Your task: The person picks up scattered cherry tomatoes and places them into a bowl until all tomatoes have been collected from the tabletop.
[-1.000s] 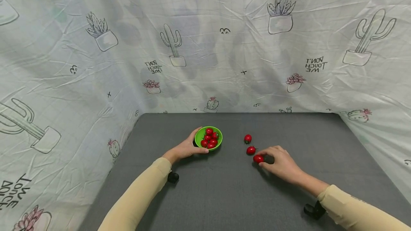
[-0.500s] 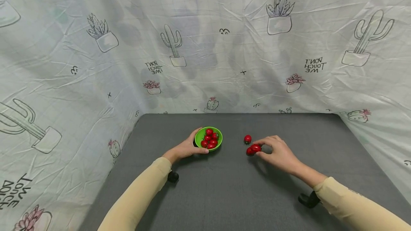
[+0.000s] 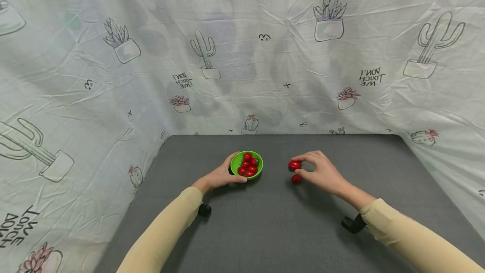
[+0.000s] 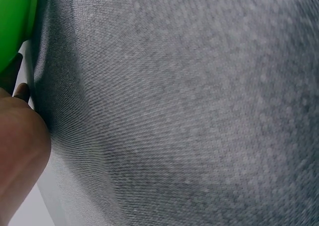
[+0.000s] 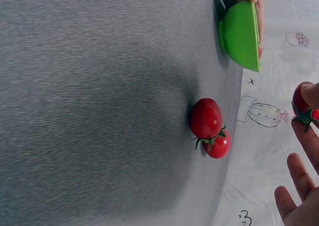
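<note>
A green bowl [image 3: 234, 164] with several cherry tomatoes [image 3: 250, 169] in it stands on the grey table. My left hand [image 3: 220, 175] grips its left side, thumb along the near rim and fingers round the back; in the left wrist view part of the bowl [image 4: 14, 24] shows at the corner. Between thumb and fingertips my right hand [image 3: 322, 174] pinches a cherry tomato [image 5: 300, 104] with a green calyx, raised above the table. Two more lie close together on the table in the right wrist view, a nearer tomato [image 5: 205, 118] and one behind [image 5: 219, 145].
The dark grey table [image 3: 242, 231] reaches back to a white curtain [image 3: 242, 54] printed with cactus drawings, which also hangs along both sides. Black wrist devices [image 3: 353, 224] sit under both sleeves.
My right hand has moved left and away from me with the pinched tomato, passing over the nearer loose tomato to overlap the farther one. The left hand and bowl have stayed put.
</note>
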Demonstrator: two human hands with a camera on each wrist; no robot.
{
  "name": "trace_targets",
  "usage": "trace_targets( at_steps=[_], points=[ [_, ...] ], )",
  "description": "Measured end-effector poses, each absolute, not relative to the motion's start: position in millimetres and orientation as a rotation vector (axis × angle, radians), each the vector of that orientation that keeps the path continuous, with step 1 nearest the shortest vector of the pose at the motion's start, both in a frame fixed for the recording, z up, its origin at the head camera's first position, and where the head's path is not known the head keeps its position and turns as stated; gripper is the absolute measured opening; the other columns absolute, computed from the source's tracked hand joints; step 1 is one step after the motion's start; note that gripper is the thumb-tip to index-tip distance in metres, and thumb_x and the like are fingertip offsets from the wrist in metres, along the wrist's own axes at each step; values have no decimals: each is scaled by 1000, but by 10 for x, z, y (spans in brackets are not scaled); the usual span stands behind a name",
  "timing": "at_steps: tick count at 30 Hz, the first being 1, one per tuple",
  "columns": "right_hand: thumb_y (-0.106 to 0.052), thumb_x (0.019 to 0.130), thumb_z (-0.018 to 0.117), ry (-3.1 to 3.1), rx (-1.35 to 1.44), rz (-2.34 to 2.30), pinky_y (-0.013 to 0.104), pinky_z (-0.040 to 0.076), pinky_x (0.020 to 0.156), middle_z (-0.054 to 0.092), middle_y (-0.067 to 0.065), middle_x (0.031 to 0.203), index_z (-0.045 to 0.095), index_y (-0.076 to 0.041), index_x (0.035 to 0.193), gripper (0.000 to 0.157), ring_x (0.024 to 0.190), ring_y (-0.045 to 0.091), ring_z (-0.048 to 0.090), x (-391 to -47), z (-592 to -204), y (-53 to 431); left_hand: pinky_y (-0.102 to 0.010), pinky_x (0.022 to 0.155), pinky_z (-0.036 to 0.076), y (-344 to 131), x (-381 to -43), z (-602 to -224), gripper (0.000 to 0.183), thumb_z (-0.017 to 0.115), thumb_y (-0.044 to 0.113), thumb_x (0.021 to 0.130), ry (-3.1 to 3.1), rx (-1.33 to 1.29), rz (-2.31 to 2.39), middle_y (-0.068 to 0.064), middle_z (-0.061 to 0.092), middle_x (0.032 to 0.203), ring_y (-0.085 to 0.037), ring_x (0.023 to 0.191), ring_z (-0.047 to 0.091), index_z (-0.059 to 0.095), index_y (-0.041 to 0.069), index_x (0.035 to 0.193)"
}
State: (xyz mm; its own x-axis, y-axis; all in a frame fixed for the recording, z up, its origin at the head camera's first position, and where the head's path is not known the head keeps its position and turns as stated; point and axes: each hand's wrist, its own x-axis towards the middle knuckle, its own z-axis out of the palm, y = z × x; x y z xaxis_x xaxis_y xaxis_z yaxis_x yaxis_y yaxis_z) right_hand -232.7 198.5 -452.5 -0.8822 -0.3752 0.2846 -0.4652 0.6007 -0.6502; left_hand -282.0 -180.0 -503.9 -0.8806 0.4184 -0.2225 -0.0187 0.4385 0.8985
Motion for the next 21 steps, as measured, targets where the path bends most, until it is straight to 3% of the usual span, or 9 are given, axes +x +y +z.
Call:
trace_targets(
  at_steps=[21],
  points=[
    [-27, 97, 74, -2703, 791, 1240, 55, 40, 101, 66, -7, 124, 70, -26, 131, 34, 128, 22, 45, -2596, -4313, 1693, -55, 117, 24, -1801, -2807, -5046, 111, 86, 39, 84, 2300, 352, 1424, -8, 22, 165, -29, 150, 25, 13, 26, 165]
  ],
)
